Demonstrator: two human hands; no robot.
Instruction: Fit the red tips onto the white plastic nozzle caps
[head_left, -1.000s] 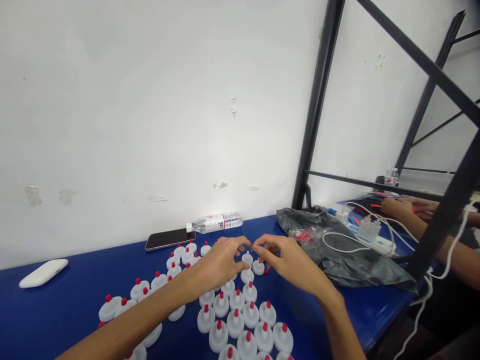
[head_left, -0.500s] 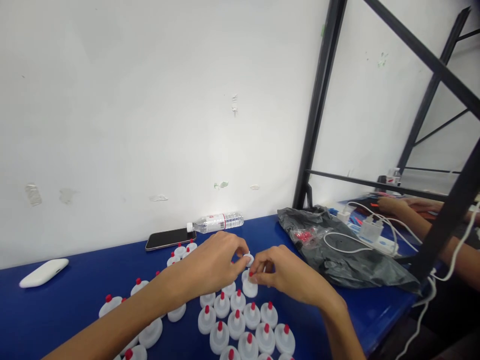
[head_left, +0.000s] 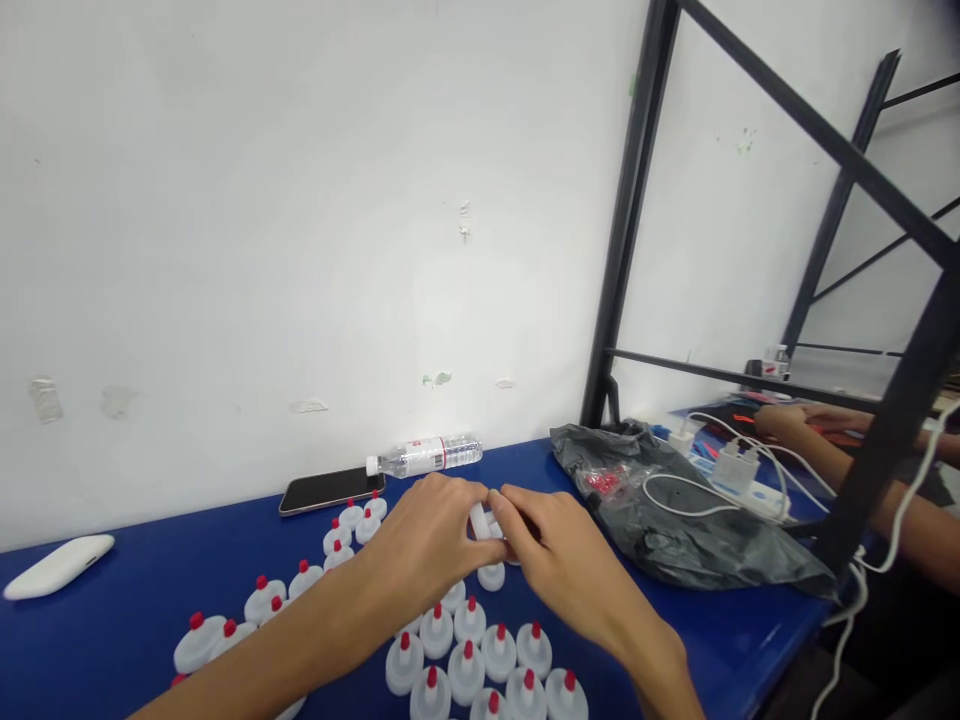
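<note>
Just above the rows on the table, my left hand (head_left: 431,540) is closed on a white nozzle cap (head_left: 481,522), tilted on its side. My right hand (head_left: 551,545) meets it from the other side, its thumb and fingers closed at the same cap. Its fingers hide the cap's nozzle end, so I cannot see whether a red tip is there. Below the hands stand several white nozzle caps with red tips (head_left: 467,672), packed close together. A white cap (head_left: 491,577) sits right under my fingers. More red-tipped caps (head_left: 264,600) stand left, partly behind my left forearm.
Along the wall lie a phone (head_left: 330,491) and a clear water bottle (head_left: 427,456). A white oval device (head_left: 60,566) is far left. At right, a dark plastic bag (head_left: 690,540) bears a packet of red pieces (head_left: 606,482), beside cables and a metal frame (head_left: 611,300). Another person's hands work beyond.
My hands have come together on the white cap; my right hand moved up to it from the red tip of a cap below. The view has shifted slightly.
</note>
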